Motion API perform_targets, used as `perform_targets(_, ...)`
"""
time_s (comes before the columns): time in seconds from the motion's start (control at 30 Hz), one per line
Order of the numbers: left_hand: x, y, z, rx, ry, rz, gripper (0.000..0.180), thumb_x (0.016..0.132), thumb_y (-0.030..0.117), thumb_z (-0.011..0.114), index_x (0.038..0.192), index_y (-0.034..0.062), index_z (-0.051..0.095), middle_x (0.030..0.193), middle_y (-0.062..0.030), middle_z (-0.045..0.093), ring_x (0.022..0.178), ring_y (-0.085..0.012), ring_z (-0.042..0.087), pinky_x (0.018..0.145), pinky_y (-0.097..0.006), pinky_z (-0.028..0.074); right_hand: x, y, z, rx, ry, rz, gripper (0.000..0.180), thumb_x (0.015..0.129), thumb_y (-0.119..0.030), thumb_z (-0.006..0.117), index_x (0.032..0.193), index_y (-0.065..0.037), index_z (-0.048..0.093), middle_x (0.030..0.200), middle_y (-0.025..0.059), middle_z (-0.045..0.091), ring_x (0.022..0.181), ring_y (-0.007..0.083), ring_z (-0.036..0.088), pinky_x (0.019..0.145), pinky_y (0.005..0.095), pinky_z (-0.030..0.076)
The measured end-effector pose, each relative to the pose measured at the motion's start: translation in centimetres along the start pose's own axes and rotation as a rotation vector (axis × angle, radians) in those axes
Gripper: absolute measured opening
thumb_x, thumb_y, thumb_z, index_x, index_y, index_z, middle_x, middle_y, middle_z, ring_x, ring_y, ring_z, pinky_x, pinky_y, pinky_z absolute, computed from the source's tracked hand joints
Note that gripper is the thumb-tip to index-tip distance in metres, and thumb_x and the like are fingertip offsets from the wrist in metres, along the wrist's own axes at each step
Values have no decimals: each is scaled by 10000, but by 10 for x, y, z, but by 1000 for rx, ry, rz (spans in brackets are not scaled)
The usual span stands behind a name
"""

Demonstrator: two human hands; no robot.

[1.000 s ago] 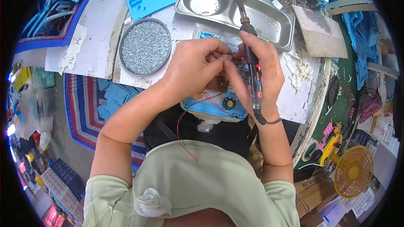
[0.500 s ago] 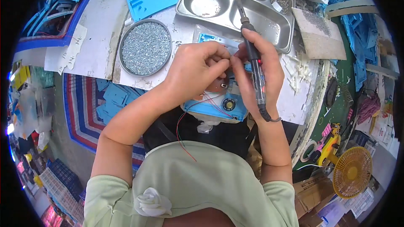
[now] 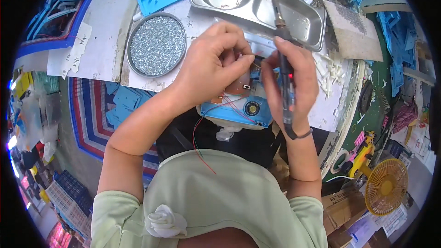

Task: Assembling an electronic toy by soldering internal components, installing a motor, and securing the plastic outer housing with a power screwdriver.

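two arms [image 3: 145, 129] bend inward, left hand [image 3: 220, 55] arched above a blue casing [image 3: 220, 112], thumb meeting forefinger, right hand [image 3: 301, 76] clasped round a soldering iron [image 3: 286, 66].

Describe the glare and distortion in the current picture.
Head view, top: bright glints on the steel tray; head view, left rim: a light blown out to white; head view, edges: strong fisheye bend, black corners; head view, centre: the soldering iron readable, its dark handle standing out.
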State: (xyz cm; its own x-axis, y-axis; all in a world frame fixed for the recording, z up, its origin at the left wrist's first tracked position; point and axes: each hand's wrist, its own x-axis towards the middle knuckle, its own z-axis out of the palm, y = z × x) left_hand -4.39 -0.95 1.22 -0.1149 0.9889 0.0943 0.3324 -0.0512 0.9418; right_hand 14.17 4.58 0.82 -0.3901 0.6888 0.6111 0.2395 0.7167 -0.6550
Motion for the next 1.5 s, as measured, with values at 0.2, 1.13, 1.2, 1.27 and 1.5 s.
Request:
perform_targets(0.2,-3,-11,14,183,38,128,88,826,32,752,895,7,702,1016,-61,562,713,-118,592,617,-257,484,-15,0,-57,25,7,26,396,808,6,824,1167,16,657,906,128,663,755,208,598,655,297,471)
perform_targets(1.13,-2,-14,12,175,58,130,83,816,-17,716,888,-2,678,972,-51,544,729,-98,591,606,-239,469,-23,-3,-63,44,-272,-18,329,754,-6,801,1051,-36,662,705,84,644,565,231,551,539,328,444)
perform_targets(1.2,-2,-15,12,170,61,130,83,816,-16,717,889,-2,679,968,-50,543,727,-96,589,603,-236,467,-22,-2,-63,34,-288,-27,310,775,-15,791,1050,-17,645,715,97,632,580,228,554,550,324,444)
perform_targets(1.27,-2,-14,11,172,64,131,82,817,-15,717,888,-2,679,965,-50,541,722,-94,584,599,-234,463,-21,-2,-64,30,-330,-36,284,826,-41,770,1051,23,609,732,120,606,609,218,560,572,317,443)
perform_targets(1.5,-2,-15,13,155,78,132,72,815,-10,719,873,-5,677,952,-48,534,690,-93,553,576,-235,441,-19,-5,-61,-57,-319,-70,358,720,18,812,1037,-82,678,675,56,586,571,242,543,536,333,445)
